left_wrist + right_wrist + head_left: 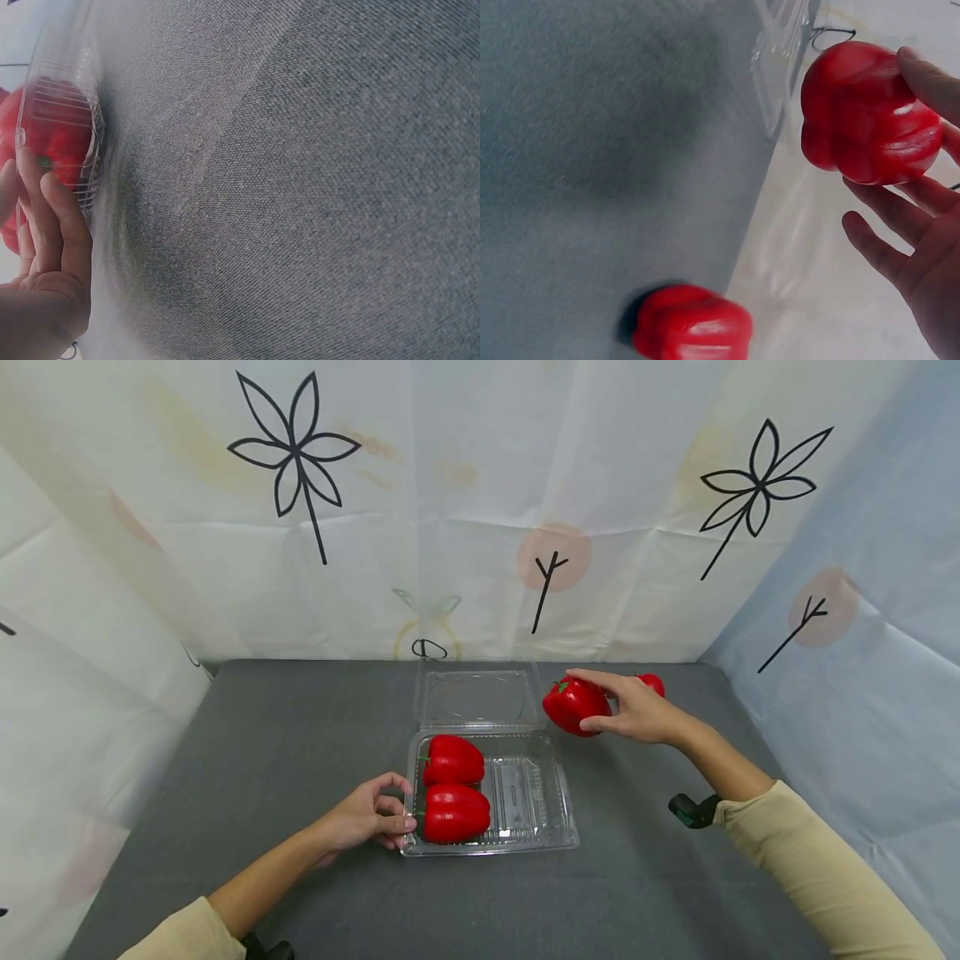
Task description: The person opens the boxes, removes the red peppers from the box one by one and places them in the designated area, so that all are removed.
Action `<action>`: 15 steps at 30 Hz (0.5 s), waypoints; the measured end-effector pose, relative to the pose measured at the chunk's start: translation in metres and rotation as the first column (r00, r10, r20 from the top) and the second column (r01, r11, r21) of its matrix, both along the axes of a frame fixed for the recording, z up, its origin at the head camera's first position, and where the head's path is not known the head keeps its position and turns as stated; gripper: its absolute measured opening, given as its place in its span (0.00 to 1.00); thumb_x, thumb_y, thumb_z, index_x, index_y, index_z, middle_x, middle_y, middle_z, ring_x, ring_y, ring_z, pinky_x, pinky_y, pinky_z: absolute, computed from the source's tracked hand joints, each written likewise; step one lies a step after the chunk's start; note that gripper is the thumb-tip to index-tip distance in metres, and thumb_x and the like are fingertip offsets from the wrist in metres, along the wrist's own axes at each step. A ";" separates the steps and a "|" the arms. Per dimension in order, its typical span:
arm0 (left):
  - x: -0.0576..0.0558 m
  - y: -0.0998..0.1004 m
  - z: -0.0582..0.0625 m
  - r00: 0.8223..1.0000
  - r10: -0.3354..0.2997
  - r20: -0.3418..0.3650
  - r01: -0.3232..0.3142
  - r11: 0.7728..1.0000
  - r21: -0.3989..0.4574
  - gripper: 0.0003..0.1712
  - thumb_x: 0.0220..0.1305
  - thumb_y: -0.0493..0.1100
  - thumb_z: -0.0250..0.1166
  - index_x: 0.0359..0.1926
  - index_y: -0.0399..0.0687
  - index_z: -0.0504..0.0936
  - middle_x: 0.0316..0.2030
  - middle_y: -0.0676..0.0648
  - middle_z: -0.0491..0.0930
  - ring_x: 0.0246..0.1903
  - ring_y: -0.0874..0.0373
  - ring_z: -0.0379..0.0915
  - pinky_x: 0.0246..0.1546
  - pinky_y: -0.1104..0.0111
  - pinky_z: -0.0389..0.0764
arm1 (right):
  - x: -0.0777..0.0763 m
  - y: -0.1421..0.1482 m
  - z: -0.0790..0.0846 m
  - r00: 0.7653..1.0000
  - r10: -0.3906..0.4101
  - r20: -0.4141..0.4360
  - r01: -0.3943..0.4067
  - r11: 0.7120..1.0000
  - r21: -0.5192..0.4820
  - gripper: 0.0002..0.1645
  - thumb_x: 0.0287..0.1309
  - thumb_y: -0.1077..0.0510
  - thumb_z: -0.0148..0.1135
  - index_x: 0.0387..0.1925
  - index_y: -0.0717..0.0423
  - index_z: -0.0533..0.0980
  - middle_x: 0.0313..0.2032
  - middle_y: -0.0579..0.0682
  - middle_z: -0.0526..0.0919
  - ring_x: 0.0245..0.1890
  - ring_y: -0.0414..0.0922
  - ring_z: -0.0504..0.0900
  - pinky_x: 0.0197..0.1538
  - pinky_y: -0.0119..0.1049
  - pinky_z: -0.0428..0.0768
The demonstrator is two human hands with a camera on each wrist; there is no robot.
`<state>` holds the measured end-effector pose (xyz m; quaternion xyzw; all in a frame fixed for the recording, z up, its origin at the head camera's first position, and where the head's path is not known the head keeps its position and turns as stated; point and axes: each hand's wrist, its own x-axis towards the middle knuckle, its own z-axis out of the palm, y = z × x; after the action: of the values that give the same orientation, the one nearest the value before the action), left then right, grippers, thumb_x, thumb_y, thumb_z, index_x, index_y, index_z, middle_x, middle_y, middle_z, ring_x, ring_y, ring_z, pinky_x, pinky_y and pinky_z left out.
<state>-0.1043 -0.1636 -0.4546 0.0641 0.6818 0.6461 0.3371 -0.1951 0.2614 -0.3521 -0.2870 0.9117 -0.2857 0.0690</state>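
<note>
My right hand [636, 707] grips a red bell pepper [572, 705] in the air, right of the box's raised lid; the right wrist view shows thumb and fingers around this pepper [870, 112]. Two more red bell peppers lie in the left half of a clear plastic box [528, 839], a rear pepper [454, 760] and a front pepper [455, 814], stems to the left. At the box's left wall, my left hand [375, 814] pinches the rim between thumb and fingers. In the left wrist view, those fingers [46, 217] lie against the clear wall.
Another red bell pepper [652, 684] sits on the grey table [300, 727] behind my right hand, partly hidden by it. The clear lid [480, 693] stands open behind the box. Patterned white cloth [465, 510] hangs along the table's back edge.
</note>
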 end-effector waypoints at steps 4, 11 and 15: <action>0.000 0.000 0.000 1.000 0.001 0.000 -0.001 1.000 0.001 0.27 0.63 0.35 0.69 0.56 0.36 0.64 0.27 0.45 0.80 0.25 0.54 0.80 0.34 0.61 0.85 | -0.003 0.007 -0.005 0.998 -0.061 -0.006 0.061 0.998 0.002 0.46 0.54 0.57 0.74 0.71 0.56 0.63 0.61 0.60 0.76 0.51 0.56 0.77 0.44 0.50 0.83; 0.000 0.001 0.000 1.000 0.006 0.007 -0.005 1.000 -0.008 0.27 0.63 0.36 0.69 0.56 0.37 0.64 0.28 0.45 0.81 0.25 0.54 0.80 0.34 0.62 0.85 | -0.010 0.018 -0.018 0.979 -0.201 -0.042 0.201 0.979 0.008 0.45 0.59 0.57 0.70 0.73 0.59 0.59 0.62 0.66 0.73 0.56 0.64 0.75 0.48 0.58 0.82; 0.000 0.000 0.001 1.000 0.005 0.011 -0.005 1.000 -0.004 0.27 0.63 0.36 0.69 0.56 0.37 0.64 0.28 0.45 0.81 0.25 0.54 0.80 0.34 0.63 0.85 | -0.013 0.021 -0.030 0.960 -0.270 -0.074 0.270 0.963 -0.010 0.45 0.59 0.58 0.70 0.73 0.59 0.58 0.64 0.67 0.70 0.58 0.66 0.73 0.49 0.61 0.80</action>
<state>-0.1041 -0.1632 -0.4540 0.0581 0.6814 0.6457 0.3396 -0.2077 0.2828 -0.3825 -0.1705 0.9443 -0.2813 -0.0049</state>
